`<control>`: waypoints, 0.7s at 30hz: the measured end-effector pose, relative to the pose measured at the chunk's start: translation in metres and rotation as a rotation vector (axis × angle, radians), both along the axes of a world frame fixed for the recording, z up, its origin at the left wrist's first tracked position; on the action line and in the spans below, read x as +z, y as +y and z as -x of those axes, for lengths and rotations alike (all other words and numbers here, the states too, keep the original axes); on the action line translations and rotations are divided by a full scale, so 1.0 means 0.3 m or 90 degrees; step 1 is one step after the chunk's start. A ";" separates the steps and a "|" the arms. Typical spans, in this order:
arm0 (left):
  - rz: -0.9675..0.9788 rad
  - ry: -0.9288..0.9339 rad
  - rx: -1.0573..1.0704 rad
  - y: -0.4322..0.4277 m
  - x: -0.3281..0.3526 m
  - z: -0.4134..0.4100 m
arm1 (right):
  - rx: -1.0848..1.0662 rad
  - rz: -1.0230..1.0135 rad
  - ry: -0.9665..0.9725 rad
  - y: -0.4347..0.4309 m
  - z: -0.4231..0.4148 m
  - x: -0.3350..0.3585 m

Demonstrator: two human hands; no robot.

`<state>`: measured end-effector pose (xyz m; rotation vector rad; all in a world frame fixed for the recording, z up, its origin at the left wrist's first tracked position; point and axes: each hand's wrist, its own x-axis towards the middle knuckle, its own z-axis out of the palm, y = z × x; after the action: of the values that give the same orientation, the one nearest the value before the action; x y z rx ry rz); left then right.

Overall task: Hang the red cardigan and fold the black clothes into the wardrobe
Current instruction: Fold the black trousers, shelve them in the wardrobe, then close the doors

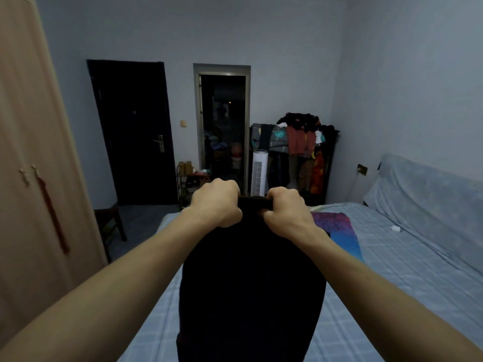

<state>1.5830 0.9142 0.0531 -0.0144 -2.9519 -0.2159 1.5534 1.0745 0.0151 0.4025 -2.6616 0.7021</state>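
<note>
Both the left hand point(218, 202) and right hand point(286, 209) gripped the black garment point(251, 283), fingers curled round its top edge, above the bed point(392, 270). Folding appeared unfinished; the wardrobe point(31, 152) stood closed.

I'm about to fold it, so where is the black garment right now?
In the head view the black garment hangs at centre, gripped at its top edge by the left hand and right hand, over the blue bed.

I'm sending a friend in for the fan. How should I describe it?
On the far wall an open doorway stands right of the dark door. Between that doorway and the heaped clothes rack stands the fan. It is the only tall, slim white column there.
</note>
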 end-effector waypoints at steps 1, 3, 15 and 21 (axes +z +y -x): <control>-0.016 -0.017 -0.008 -0.007 -0.002 0.003 | 0.002 0.012 -0.011 0.000 0.003 -0.009; -0.022 -0.029 -0.008 -0.010 -0.016 0.005 | 0.015 0.033 -0.028 -0.003 0.010 -0.026; -0.227 0.007 0.032 0.016 -0.109 0.020 | 0.006 0.138 -0.054 -0.063 0.043 -0.085; -0.621 -0.026 -0.106 -0.009 -0.115 -0.027 | 0.040 0.256 -0.062 0.003 0.081 -0.065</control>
<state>1.5911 0.9116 0.0187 -0.1205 -2.5508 -1.6268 1.5292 1.0755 -0.0044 0.3473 -2.5142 1.2733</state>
